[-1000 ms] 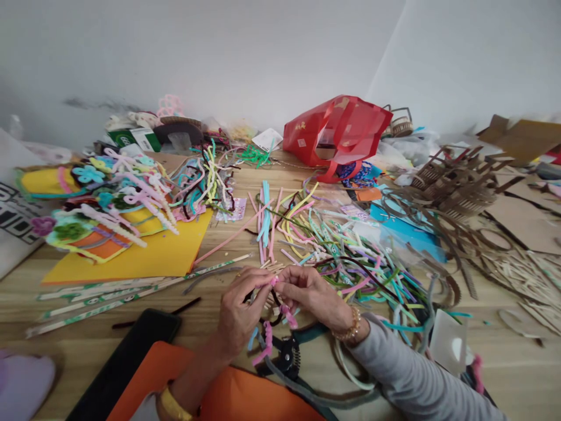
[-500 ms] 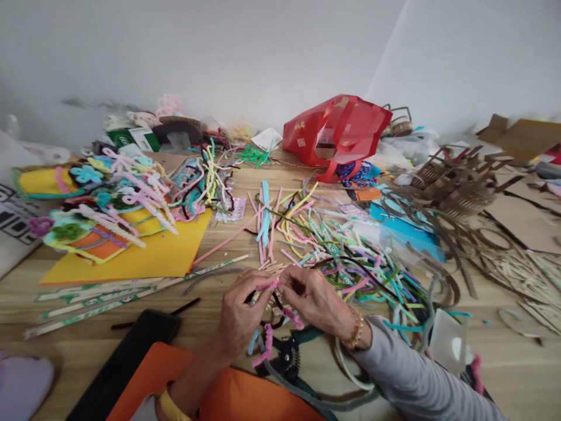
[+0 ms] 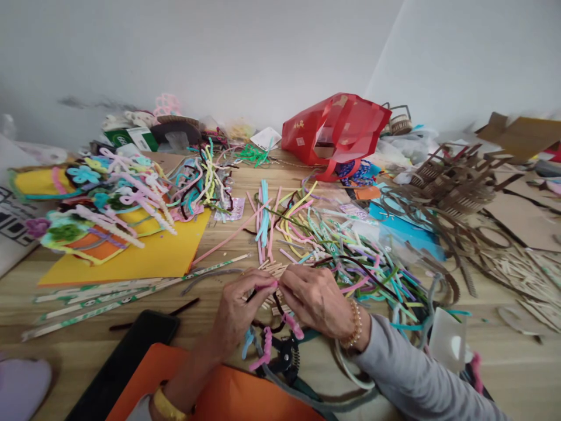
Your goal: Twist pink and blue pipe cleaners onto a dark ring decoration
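Close together at the front middle, my two hands work on a pink pipe cleaner (image 3: 267,286). My left hand (image 3: 234,313) pinches it between thumb and fingertips. My right hand (image 3: 316,299) is closed at its other end, its fingertips partly hidden behind the knuckles. Below the hands hangs a dark brown pipe cleaner (image 3: 277,305) with twisted pink pieces (image 3: 266,349) along it. Under this lies a black tool with a spring (image 3: 287,355), perhaps pliers or cutters. A short blue pipe cleaner (image 3: 248,342) shows beside my left wrist.
Loose coloured pipe cleaners (image 3: 359,257) spread to the right, with brown woven baskets (image 3: 460,181) beyond. A red bag (image 3: 307,134) stands at the back. Left are pipe-cleaner flowers (image 3: 83,174) on yellow sheets (image 3: 175,257), a black phone-like slab (image 3: 127,362) and an orange sheet (image 3: 245,392).
My right hand has turned over slightly, its back now facing up more and its fingers drawn in. Less of the pink pipe cleaner shows between the hands. My left hand keeps its pinch.
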### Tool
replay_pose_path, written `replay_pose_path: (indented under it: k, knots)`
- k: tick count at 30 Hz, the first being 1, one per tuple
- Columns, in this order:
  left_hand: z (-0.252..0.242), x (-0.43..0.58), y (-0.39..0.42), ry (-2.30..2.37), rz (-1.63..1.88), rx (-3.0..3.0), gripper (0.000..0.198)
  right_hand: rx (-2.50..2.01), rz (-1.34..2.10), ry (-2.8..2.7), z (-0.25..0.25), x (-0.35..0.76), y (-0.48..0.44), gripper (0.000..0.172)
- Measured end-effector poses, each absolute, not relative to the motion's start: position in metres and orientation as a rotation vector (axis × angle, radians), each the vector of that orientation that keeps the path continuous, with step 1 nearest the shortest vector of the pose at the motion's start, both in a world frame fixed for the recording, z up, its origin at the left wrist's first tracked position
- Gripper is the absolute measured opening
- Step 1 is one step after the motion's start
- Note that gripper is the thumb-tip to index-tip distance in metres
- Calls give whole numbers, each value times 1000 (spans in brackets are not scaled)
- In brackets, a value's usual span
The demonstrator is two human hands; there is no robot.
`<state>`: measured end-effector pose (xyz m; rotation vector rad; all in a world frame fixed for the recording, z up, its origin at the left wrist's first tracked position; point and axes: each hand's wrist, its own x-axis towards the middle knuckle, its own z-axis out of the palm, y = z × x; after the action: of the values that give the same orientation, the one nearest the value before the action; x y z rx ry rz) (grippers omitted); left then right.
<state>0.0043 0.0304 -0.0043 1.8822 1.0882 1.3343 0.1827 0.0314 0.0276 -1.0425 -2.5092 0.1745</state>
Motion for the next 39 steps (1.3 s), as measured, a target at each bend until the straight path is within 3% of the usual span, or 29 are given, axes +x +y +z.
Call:
replay_pose_path:
  k: [14, 20, 25, 27, 34, 39]
  knots:
    - [-3, 1, 34, 1023, 1110, 1493, 7, -819, 62, -2620, 30, 188, 38, 22]
    - [-7, 5, 28, 1131, 1246, 1594, 6, -1004, 773, -2190, 24, 187, 41, 21]
    - [-8, 4, 26, 1136, 1338, 1792, 4, -1067, 1584, -1709, 18, 185, 45, 51]
    - [-6, 5, 26, 1146, 1401, 1901, 5, -1038, 1835, -1531, 14, 182, 46, 53]
    - [1, 7, 24, 1088, 1500, 2205, 11, -919, 2170, -993, 6, 173, 40, 31]
    - [-2, 7, 25, 1068, 1500, 2310, 13, -804, 2229, -877, 5, 172, 40, 24]
